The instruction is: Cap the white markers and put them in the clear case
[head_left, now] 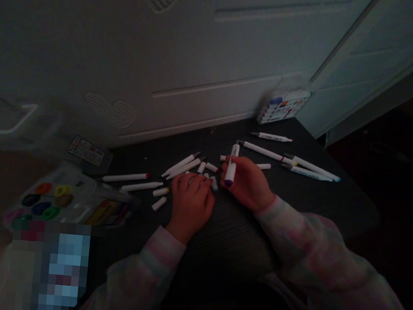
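Observation:
In the head view my right hand (pixel 249 180) holds a white marker (pixel 232 167) with a purple end. Its dark tip points away from me, and the purple end faces me. My left hand (pixel 192 199) lies palm down over a group of loose marker caps, its fingers spread and slightly bent. Touching or close to its thumb is a white cap with a teal end (pixel 214 183). A cap with a red end (pixel 211 167) lies just beyond the fingers. To the left are a yellow-ended cap (pixel 160 192) and a plain white cap (pixel 159 204). What lies under the palm is hidden.
Several uncapped white markers (pixel 310 168) lie at the right of the dark table (pixel 243 235), others (pixel 142 186) at the left. A marker package (pixel 285 106) leans on the light panel behind. A clear case with coloured round pieces (pixel 49 199) stands at left.

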Motion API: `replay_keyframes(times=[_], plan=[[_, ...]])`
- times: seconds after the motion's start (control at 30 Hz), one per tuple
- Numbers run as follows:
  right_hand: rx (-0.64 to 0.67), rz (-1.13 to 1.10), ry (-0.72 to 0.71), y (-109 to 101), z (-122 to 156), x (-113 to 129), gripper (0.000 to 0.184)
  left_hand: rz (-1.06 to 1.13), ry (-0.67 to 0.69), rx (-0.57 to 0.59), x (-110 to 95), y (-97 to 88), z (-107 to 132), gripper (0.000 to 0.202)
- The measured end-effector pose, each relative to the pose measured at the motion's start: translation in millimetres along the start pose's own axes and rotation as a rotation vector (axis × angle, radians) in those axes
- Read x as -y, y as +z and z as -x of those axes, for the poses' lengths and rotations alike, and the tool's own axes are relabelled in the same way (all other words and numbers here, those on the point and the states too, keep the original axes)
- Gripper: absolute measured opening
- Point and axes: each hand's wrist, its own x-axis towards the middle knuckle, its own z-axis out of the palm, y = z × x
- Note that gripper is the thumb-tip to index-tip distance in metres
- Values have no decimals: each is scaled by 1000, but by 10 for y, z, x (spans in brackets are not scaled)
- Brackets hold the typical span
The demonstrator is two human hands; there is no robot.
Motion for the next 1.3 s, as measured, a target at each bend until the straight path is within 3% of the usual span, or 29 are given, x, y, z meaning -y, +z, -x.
replay_keyframes(times=[0.17, 0.7, 1.03, 1.3], plan=[[-9, 22, -5, 11, 9, -3, 9, 4, -37, 98, 2, 20, -14, 21], [-62, 64, -6, 6, 10, -46, 8, -55, -54, 216, -54, -14, 36, 25], [-64, 49, -18, 0, 5, -47, 7, -5, -72, 153, -17, 16, 62, 21], [-81, 53, -38, -10, 1, -51, 4, -58, -49, 221, -66, -10, 57, 24]])
